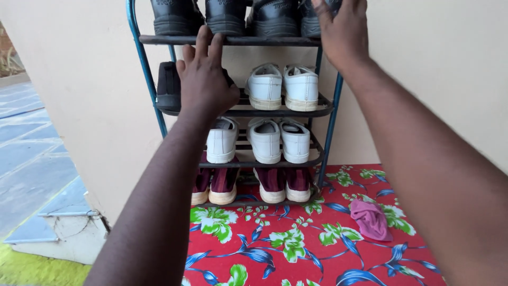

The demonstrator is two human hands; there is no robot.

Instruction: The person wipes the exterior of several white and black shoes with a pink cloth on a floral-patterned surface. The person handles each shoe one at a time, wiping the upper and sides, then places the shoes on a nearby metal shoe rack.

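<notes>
A blue-framed shoe rack [330, 122] with dark shelves stands against a cream wall. Several black shoes [227, 16] line its top shelf. My left hand [203, 79] is raised in front of the second shelf, fingers stretched up and touching the top shelf's front rail [264, 41] under the black shoes; it holds nothing. My right hand [344, 29] lies against the rightmost black shoe [309, 21] at the top, thumb on it, fingertips cut off by the frame's edge. A black shoe [168, 85] and a white pair [283, 87] sit on the second shelf.
White shoes [264, 140] fill the third shelf and maroon shoes [275, 185] the lowest. A red floral cloth [296, 249] covers the floor in front, with a crumpled pink cloth [370, 220] on it. To the left is a step down to blue paving [32, 159].
</notes>
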